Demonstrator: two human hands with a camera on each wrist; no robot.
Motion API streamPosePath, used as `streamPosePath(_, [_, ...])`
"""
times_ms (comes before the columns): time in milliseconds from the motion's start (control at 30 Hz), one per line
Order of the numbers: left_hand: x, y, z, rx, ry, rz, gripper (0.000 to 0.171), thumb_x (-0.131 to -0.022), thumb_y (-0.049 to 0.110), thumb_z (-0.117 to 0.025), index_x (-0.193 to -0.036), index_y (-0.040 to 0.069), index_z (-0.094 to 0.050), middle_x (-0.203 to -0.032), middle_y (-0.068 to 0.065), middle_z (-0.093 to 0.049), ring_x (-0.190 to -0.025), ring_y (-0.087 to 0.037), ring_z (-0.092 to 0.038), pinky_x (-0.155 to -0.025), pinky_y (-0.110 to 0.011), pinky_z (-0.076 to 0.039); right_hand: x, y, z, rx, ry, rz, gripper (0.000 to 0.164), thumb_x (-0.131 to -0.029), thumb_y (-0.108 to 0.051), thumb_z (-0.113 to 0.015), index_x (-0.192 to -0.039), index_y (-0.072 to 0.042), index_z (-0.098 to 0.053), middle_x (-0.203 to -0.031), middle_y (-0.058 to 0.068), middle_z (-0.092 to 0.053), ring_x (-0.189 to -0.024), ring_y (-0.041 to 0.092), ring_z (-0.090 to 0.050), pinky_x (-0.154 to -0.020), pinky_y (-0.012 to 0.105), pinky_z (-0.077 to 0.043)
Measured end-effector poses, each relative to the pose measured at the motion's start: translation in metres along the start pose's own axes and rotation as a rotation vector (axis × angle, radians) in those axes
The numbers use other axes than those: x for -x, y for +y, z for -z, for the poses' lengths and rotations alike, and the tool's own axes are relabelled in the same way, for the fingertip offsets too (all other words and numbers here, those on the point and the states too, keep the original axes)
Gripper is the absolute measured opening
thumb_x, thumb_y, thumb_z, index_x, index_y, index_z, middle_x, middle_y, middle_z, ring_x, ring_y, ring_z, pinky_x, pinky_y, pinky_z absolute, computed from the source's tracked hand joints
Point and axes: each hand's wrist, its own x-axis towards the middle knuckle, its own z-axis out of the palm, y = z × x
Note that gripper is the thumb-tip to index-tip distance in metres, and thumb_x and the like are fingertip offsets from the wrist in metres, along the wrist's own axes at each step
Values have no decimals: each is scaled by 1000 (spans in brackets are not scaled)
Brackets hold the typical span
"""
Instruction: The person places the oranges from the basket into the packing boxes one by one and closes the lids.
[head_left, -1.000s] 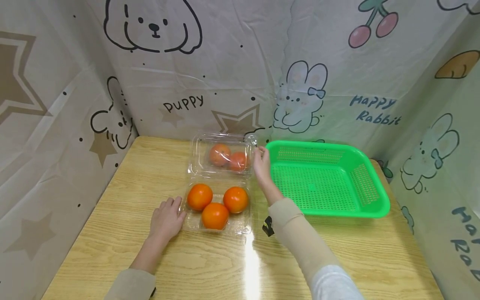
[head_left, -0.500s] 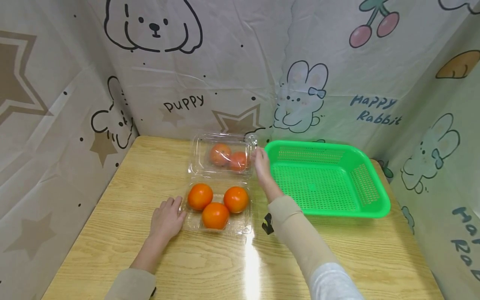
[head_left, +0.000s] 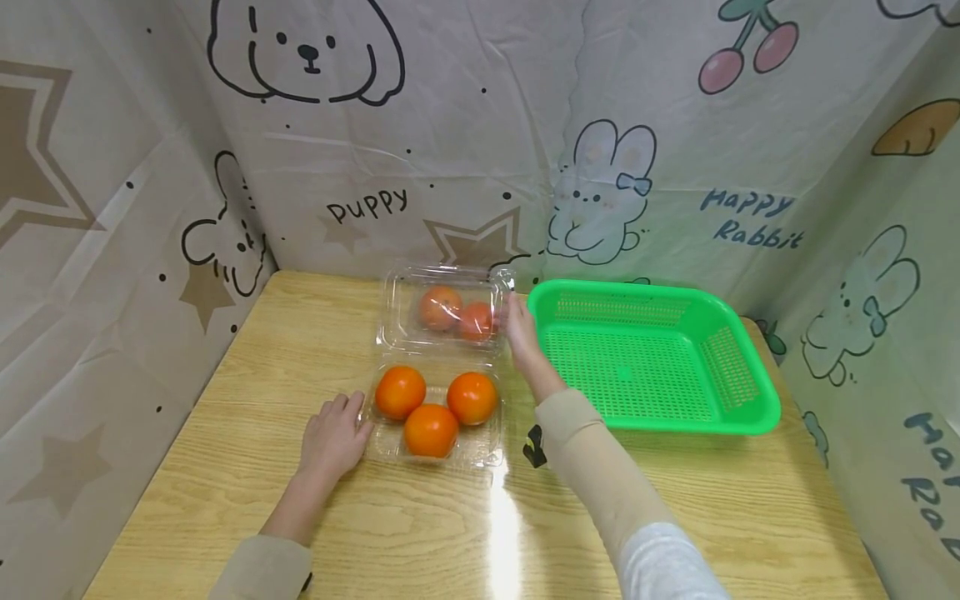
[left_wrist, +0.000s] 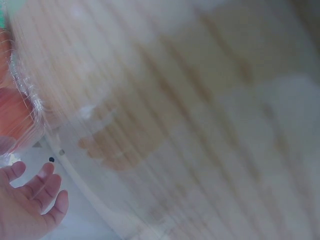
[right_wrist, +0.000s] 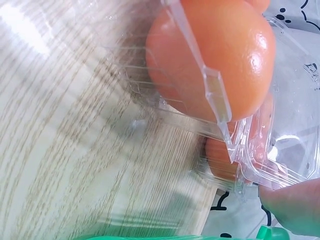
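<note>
A clear plastic clamshell box (head_left: 480, 457) lies open on the table, its lid (head_left: 401, 329) toward the back. Three smooth, round orange fruits (head_left: 431, 431), tomato- or persimmon-like, sit in its base. Two more reddish fruits (head_left: 440, 308) show through the lid, apparently in a second clear container behind. My left hand (head_left: 333, 437) rests at the base's left edge, its fingers (left_wrist: 46, 187) loosely bent. My right hand (head_left: 522, 335) is at the lid's right edge; in the right wrist view the thumb (right_wrist: 295, 206) presses on the rim, and the other fingers are largely hidden behind plastic.
A green perforated plastic basket (head_left: 624, 429) stands right of the box, close to my right forearm. A small black object (head_left: 534, 447) shows beside the right cuff. Printed curtains (head_left: 465, 167) hang at the back and sides of the wooden table (head_left: 405, 533).
The fingers of my right hand have moved slightly in toward the lid's right edge. My left hand, the fruits and the basket stay where they were.
</note>
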Motion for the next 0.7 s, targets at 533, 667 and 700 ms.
streamPosePath(533, [-1, 0, 0, 0, -2, 3, 45, -87, 26, -51, -125, 2, -44, -109, -20, -50, -98, -37, -49, -73, -51, -41, 64, -63, -14, 24, 6, 69, 51, -94, -51, -32, -113, -12, -58, -93, 9, -65, -83, 19, -62, -79, 27, -48])
streamPosePath(667, [-1, 0, 0, -3, 0, 2, 44, -87, 26, -51, -124, 2, -45, -108, -20, -51, -98, -37, -49, -72, -50, -41, 86, -88, -21, 85, 48, 26, 51, -98, -44, -27, -118, -6, -55, -99, 15, -63, -91, 25, -61, -86, 32, -46])
streamPosePath(700, [-1, 0, 0, -3, 1, 1, 44, -87, 26, -51, -124, 2, -45, -108, -20, -51, -97, -37, -49, -72, -50, -41, 101, -105, -24, 105, 54, 17, 50, -99, -40, -25, -119, -4, -55, -100, 16, -63, -94, 27, -60, -88, 33, -45])
